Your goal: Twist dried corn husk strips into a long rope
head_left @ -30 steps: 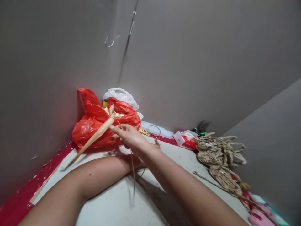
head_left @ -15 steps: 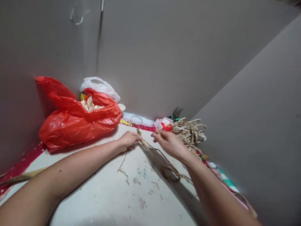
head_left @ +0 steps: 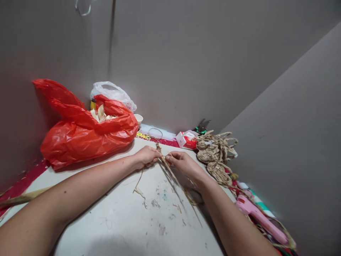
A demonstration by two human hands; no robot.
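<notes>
Dry plant-fiber strands (head_left: 170, 171) run from a knotted upper end down over the white tabletop. My left hand (head_left: 148, 156) is closed on them just below that end. Close beside it on the right, my right hand (head_left: 183, 163) is closed, thumb against fingers, on a strand of the same fiber. The strands' lower part passes behind my right wrist and is partly hidden. A thin loose fiber scrap (head_left: 139, 192) hangs or lies below my left hand; I cannot tell whether it is attached.
A red plastic bag (head_left: 89, 140) of dried husks stands at left, a white bag (head_left: 113, 93) behind it. Woven fiber pieces (head_left: 213, 151) lie at right, near a red-and-white box (head_left: 187, 139), dark pliers (head_left: 203, 126) and a pink glue gun (head_left: 262, 218). Grey walls rise behind.
My right hand has moved left and slightly down, closer to my left hand. The strands now hang straighter. The view has shifted, showing more of the pink glue gun.
</notes>
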